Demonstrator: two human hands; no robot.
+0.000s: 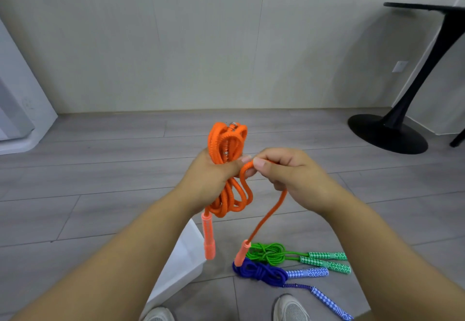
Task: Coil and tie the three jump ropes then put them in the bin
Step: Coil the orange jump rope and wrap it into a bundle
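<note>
My left hand (214, 172) grips a bundle of coiled orange jump rope (227, 141) around its middle, loops sticking out above and below the fist. One orange handle (208, 237) hangs below it. My right hand (286, 172) pinches the free strand of the same rope beside the bundle; that strand drops to the second orange handle (242, 252). On the floor lie a coiled green jump rope (269, 252) and a coiled blue jump rope (261, 271), side by side, handles pointing right. The white bin (186, 257) stands below my left forearm, partly hidden.
Grey plank floor runs to a pale wall. A black pedestal table (392, 131) stands at the right. A white appliance (20, 109) is at the far left. My two shoes (289, 308) show at the bottom edge.
</note>
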